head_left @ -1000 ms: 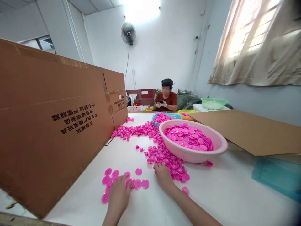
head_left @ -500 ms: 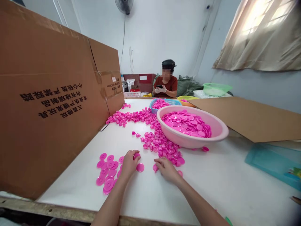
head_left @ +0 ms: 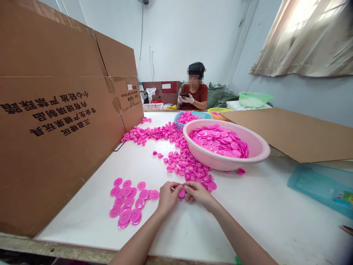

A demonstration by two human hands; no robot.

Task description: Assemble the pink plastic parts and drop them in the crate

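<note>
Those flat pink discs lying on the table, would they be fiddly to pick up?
Probably, somewhat. The discs lie flat on the smooth table, leaving little edge to grip; sliding them seems easier. They look like thin, glossy plastic, so likely light, stiff and a bit slippery. Flat, they should not roll.

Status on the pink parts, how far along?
Done, seemingly: little; I can't pick out finished pieces, unless some lie in the pink basin of flat discs. In hand: left hand and right hand pinch one pink piece together. Left: plenty. A trail of loose caps crosses the table, more fill the blue basket, and spread discs lie by the left hand.
</note>
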